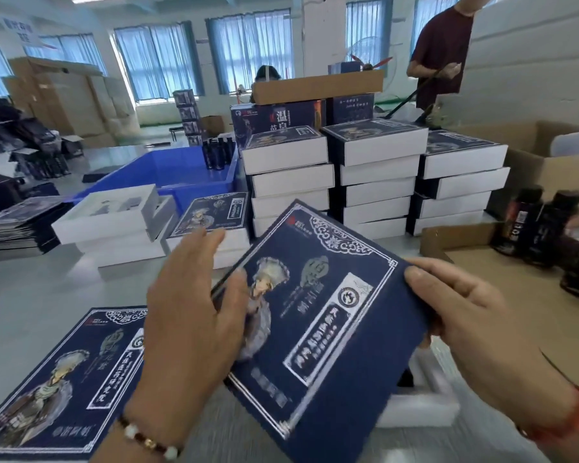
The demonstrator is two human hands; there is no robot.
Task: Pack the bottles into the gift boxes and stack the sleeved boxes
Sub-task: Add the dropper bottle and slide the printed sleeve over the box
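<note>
**Sleeve Held Ready Above a Waiting Gift Box**

A worker holds a dark blue printed sleeve tilted above the counter, the left hand curled round its left edge with the thumb on its face, the right hand pinching its right edge. Beneath it lies a white box (mostly hidden, contents not visible). Another sleeve lies flat just beside it; finished sleeved stacks stand behind, and dark bottles wait at right. The risk: a sleeve offered askew may catch on the box corner and crease or tear, or push the box along the counter.
</note>
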